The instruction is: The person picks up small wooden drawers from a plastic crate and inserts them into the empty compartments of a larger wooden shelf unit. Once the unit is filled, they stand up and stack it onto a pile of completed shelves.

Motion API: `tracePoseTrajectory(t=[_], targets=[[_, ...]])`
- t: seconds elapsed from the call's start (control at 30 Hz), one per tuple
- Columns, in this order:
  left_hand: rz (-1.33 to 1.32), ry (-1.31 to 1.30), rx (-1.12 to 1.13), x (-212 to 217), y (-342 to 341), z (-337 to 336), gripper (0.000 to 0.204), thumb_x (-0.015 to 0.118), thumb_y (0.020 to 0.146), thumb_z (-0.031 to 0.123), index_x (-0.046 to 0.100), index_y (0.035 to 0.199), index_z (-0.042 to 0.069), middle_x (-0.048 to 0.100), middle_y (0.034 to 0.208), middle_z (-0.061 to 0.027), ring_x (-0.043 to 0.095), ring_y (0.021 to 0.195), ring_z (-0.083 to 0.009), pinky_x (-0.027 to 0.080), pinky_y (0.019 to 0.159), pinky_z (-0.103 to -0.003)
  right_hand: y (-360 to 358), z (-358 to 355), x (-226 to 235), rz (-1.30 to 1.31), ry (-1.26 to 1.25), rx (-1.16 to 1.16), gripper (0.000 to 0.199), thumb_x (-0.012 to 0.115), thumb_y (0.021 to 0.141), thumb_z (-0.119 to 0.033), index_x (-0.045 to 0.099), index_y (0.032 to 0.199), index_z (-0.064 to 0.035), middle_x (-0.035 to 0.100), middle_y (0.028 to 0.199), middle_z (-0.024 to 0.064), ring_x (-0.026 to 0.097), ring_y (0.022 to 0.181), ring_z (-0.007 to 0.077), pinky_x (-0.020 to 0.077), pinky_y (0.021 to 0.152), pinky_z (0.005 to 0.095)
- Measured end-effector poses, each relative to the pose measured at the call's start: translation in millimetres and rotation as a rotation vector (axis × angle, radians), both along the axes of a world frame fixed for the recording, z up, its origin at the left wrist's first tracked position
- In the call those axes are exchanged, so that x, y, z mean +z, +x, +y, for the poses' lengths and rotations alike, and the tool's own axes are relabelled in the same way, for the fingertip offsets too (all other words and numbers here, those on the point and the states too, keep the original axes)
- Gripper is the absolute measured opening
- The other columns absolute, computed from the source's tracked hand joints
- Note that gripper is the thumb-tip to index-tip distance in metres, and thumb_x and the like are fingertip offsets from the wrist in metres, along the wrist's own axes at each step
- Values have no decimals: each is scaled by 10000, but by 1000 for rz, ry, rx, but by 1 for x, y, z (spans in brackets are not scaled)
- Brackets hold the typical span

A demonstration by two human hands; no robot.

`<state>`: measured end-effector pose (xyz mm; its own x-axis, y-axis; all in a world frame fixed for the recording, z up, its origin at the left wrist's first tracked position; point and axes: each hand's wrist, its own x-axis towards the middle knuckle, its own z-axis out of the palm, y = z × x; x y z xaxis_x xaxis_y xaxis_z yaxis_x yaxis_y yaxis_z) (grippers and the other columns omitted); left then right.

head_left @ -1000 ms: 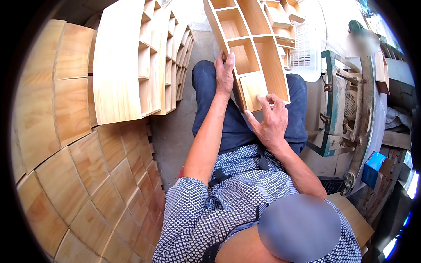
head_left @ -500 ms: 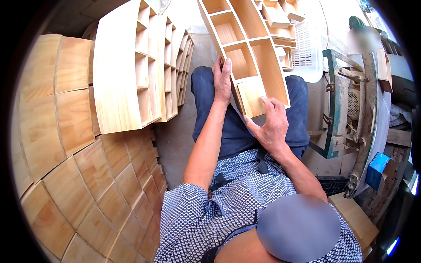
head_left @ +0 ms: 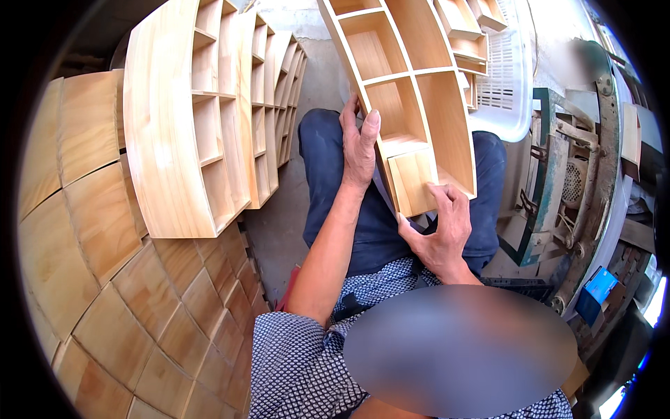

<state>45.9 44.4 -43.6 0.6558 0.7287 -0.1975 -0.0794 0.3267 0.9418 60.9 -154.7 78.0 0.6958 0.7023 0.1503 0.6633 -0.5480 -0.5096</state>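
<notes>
A pale wooden compartment shelf [head_left: 417,72] rests on my lap, its open cells facing up. My left hand [head_left: 360,146] holds the shelf's left side, with the thumb along the edge and the fingers behind it. At the near left cell sits a small wooden drawer [head_left: 413,183] with a smooth, square front. My right hand [head_left: 444,227] grips this drawer at its near right part, the index fingertip on its right edge and the thumb at its near edge. How far the drawer reaches into the cell is hard to tell.
More compartment shelves [head_left: 171,119] stand in a row at the left. Below them are stacked wooden blocks or boxes [head_left: 105,300]. A white plastic basket [head_left: 513,105] holds small wooden drawers [head_left: 457,17] at the far right. A green metal machine frame [head_left: 541,181] stands to the right, near a blue box [head_left: 599,288].
The whole view has shifted, so the shelf and hands appear lower and slightly right. More of the cell shows beyond the drawer. Both hands keep their places on the shelf and drawer.
</notes>
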Motion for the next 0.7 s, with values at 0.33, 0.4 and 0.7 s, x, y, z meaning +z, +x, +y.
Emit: tracePoseTrajectory(t=[0.33,0.4,0.7], targets=[[70,75,6,8,1,0,956,635,1007,658,384,1624,-28,398,1545,-194,333,1501,-304,241,1292,-460,0,4,-2,1,-64,-35,942,966,658,-274,559,1472,-29,603,1220,203,615,1108,385,516,905,497],[64,67,16,13,2,-1,948,633,1010,655,393,1618,-32,409,1539,-196,337,1494,-304,243,1287,-460,0,10,7,-11,-139,-41,955,964,682,-296,537,1494,-30,604,1225,207,617,1115,393,516,900,500],[-2,53,26,3,5,-1,976,624,1005,696,418,1596,-53,432,1536,-235,351,1483,-330,256,1276,-453,15,32,-3,-100,-106,-63,930,946,745,-364,520,1490,-7,619,1187,205,643,1082,386,567,871,498]])
